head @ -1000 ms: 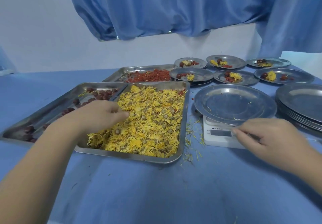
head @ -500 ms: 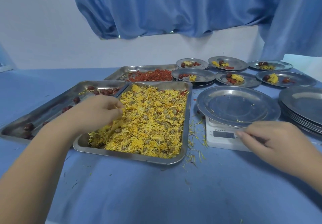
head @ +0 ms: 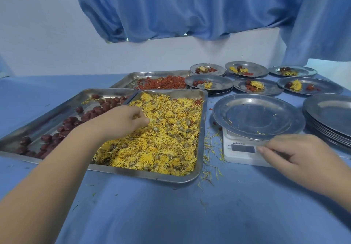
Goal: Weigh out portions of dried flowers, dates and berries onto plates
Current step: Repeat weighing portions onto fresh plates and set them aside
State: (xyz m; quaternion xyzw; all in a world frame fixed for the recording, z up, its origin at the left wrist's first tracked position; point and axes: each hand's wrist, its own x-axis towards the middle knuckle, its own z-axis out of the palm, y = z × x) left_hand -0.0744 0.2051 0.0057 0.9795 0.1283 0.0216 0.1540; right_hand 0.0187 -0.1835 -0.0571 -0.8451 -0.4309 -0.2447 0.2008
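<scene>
A steel tray (head: 201, 145) in front of me holds dried yellow flowers (head: 171, 135). My left hand (head: 119, 120) lies on their left part, fingertips curled and pinching some flowers. To the left is a tray of dark red dates (head: 89, 113), and behind is a tray of red berries (head: 163, 84). A white scale (head: 240, 156) on the right carries an almost bare steel plate (head: 256, 116). My right hand (head: 298, 154) touches the scale's front beside the display with its forefinger out.
Several filled plates (head: 218, 81) with flowers, dates and berries stand at the back right. A stack of bare plates (head: 330, 122) sits right of the scale. Loose petals (head: 210, 149) lie on the blue cloth (head: 152, 215) between tray and scale. Blue curtains hang behind.
My left hand's fingers have curled down into the flowers and gathered some. My right hand has stayed at the scale's front.
</scene>
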